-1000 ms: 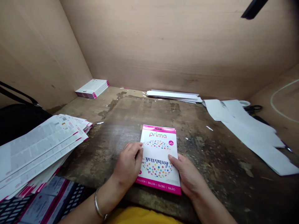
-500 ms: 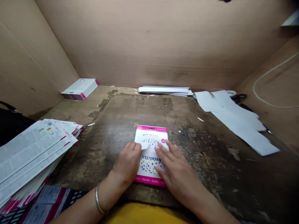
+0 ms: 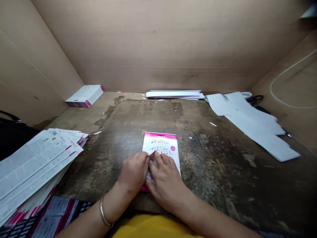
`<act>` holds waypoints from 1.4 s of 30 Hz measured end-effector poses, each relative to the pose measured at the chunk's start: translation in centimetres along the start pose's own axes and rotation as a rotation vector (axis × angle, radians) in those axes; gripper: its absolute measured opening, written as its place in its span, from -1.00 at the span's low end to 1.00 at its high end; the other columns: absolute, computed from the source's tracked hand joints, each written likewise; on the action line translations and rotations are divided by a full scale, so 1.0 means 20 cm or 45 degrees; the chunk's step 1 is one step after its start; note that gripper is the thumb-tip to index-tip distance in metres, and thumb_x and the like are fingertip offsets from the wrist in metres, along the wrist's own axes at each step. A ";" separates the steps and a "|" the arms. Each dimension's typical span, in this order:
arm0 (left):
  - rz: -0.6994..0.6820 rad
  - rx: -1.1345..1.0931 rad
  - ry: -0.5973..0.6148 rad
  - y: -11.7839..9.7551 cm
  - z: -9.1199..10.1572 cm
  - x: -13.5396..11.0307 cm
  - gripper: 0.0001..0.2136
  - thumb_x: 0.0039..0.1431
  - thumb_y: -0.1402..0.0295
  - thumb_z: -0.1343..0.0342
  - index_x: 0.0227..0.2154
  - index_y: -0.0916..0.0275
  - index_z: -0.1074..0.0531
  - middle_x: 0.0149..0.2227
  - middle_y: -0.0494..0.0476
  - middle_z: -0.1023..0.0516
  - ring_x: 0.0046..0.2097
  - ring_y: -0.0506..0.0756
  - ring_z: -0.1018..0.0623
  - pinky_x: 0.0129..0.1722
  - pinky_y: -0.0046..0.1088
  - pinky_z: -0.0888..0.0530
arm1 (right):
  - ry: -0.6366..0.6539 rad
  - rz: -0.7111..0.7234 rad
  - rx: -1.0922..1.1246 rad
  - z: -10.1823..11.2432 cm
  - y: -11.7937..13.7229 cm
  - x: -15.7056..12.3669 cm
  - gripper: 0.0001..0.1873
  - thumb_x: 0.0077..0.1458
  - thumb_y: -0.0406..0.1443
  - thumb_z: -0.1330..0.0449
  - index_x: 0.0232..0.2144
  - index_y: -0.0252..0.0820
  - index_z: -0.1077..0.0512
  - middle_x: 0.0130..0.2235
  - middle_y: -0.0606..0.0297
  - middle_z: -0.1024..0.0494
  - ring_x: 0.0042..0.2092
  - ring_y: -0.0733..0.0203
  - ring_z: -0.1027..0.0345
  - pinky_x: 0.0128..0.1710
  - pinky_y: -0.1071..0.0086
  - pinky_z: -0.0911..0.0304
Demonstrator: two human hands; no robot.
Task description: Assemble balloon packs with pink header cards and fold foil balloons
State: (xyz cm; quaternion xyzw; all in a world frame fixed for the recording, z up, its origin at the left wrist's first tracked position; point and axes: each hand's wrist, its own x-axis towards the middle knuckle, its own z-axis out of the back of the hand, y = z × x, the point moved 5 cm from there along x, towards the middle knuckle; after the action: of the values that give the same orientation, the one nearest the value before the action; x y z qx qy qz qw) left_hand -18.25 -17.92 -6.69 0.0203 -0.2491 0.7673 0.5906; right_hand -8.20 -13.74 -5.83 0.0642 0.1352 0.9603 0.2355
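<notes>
A white and pink balloon packet (image 3: 162, 140) printed with "prima" and coloured dots lies flat on the worn table in front of me. At its left side my left hand (image 3: 133, 168) is closed, with thumb and fingers pinched on a thin raised edge. My right hand (image 3: 165, 181) rests over the packet's middle, fingers bent and close together, its tips beside my left fingers at that edge. A small peaked fold shows between the two hands. Both hands hide the lower part of the packet.
A pile of printed cards (image 3: 37, 158) leans at the left over a dark basket (image 3: 83, 206). A neat stack of packets (image 3: 85, 96) sits at the back left. White strips (image 3: 173, 95) lie along the back wall; long white paper (image 3: 257, 125) and scissors (image 3: 256, 99) are at the right.
My right hand has slid left across the packet to meet my left hand, and its fingers have bent in. The white flap at my left fingers now shows as a peaked fold.
</notes>
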 end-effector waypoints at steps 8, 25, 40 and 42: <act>-0.060 0.102 0.017 -0.03 0.00 0.00 -0.84 0.22 0.45 0.07 -0.38 0.25 -0.41 -0.40 0.10 -0.54 -0.36 0.08 -0.53 -0.37 -0.46 -0.42 | 0.164 0.072 0.081 0.04 -0.11 -0.20 -0.40 0.16 -0.26 -0.06 0.21 -0.36 -0.10 0.26 0.04 -0.06 0.27 0.01 0.11 0.23 0.03 0.07; -0.041 -0.047 -0.007 -0.02 0.02 0.00 -0.83 0.24 0.40 0.07 -0.31 0.25 -0.44 -0.33 0.13 -0.54 -0.30 0.10 -0.52 -0.28 -0.39 -0.43 | 0.210 0.189 0.246 0.00 -0.02 -0.06 -0.28 0.18 -0.08 -0.04 0.25 -0.36 0.01 0.29 0.04 0.04 0.31 -0.01 0.32 0.28 0.06 0.25; 0.021 0.190 0.007 -0.05 -0.02 -0.02 -0.87 0.21 0.43 0.02 -0.32 0.22 -0.44 -0.34 0.12 -0.57 -0.31 0.10 -0.54 -0.32 -0.43 -0.42 | 0.028 0.153 0.387 0.05 -0.06 -0.11 -0.22 -0.08 -0.18 -0.35 0.14 -0.34 -0.20 0.15 0.01 -0.26 0.21 0.00 -0.03 0.25 0.18 0.06; -0.005 0.233 0.024 -0.06 -0.02 -0.02 -0.88 0.20 0.45 0.01 -0.33 0.23 -0.44 -0.35 0.12 -0.56 -0.33 0.11 -0.53 -0.34 -0.42 -0.41 | 0.021 0.104 0.289 0.05 -0.08 -0.15 -0.26 -0.04 -0.16 -0.32 0.14 -0.35 -0.22 0.16 0.01 -0.27 0.23 -0.06 0.02 0.27 0.04 0.18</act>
State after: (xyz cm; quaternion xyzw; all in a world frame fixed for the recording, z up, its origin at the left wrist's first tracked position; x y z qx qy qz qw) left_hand -16.98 -17.90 -6.79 0.0674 -0.1723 0.7858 0.5901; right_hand -4.61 -13.57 -5.46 0.0879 0.2423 0.9481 0.1862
